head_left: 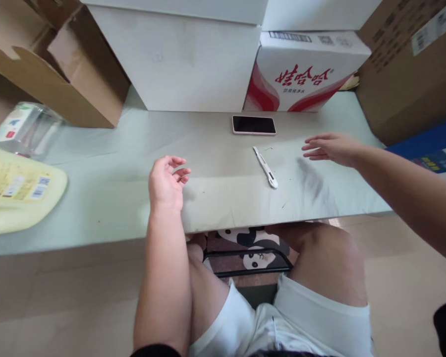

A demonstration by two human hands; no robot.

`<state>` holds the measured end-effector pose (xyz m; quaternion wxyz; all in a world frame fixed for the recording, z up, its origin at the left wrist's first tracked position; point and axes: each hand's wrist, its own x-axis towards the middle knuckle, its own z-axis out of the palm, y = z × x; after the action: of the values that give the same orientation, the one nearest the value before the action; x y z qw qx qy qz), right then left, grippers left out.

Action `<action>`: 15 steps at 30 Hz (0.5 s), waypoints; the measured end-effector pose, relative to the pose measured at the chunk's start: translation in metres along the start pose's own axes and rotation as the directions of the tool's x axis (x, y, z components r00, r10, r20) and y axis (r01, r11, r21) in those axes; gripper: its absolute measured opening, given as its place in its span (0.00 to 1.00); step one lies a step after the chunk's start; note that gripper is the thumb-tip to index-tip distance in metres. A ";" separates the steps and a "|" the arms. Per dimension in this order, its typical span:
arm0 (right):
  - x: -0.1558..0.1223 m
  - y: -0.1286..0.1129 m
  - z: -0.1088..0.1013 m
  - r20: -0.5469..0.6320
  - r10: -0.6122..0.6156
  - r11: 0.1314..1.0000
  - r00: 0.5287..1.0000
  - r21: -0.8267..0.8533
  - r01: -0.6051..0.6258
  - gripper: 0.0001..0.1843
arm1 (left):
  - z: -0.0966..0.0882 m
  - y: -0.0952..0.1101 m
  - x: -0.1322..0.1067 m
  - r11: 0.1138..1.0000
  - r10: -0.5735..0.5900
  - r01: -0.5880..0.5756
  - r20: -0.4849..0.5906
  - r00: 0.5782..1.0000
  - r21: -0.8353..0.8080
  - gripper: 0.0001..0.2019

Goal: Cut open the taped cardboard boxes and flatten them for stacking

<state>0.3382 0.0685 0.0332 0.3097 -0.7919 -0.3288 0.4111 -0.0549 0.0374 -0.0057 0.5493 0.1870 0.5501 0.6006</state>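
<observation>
My left hand [167,182] hovers over the pale table [107,183] near its front edge, fingers loosely curled and apart, holding nothing. My right hand [330,148] reaches over the table's right part, palm down with fingers stretched out, empty. Between the two hands lies a white utility knife [265,167], slanted, closer to my right hand. A black phone in a pink case [253,124] lies flat just beyond the knife.
A large white box [182,59] and a white carton with red lettering [305,72] stand at the back. Open cardboard boxes [59,64] are at back left, a brown carton [409,69] at right. A yellow jug [18,193] and a clear container [26,129] lie at left.
</observation>
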 end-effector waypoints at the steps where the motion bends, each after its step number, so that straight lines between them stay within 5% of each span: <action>1: -0.003 -0.006 0.010 0.040 -0.024 0.999 0.999 -0.029 0.026 0.04 | -0.003 0.002 -0.001 1.000 0.007 -0.007 -0.002 1.000 -0.011 0.11; 7: -0.019 -0.051 0.104 0.353 -0.240 0.949 0.905 -0.111 0.295 0.04 | -0.021 0.012 -0.001 0.999 0.004 -0.004 0.004 1.000 -0.050 0.13; 11: -0.026 -0.093 0.196 0.538 -0.460 0.808 0.707 -0.077 0.585 0.06 | -0.030 0.019 0.000 0.992 -0.024 0.020 -0.037 0.999 -0.127 0.11; 15: -0.053 -0.155 0.292 0.579 -0.673 0.485 0.461 -0.125 0.865 0.08 | -0.032 0.025 0.003 0.973 -0.064 0.056 -0.030 0.997 -0.223 0.08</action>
<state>0.0239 0.1830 0.0376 0.2077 -0.4720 -0.7969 0.3148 -0.0934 0.0305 0.0045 0.5743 0.0965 0.4949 0.6449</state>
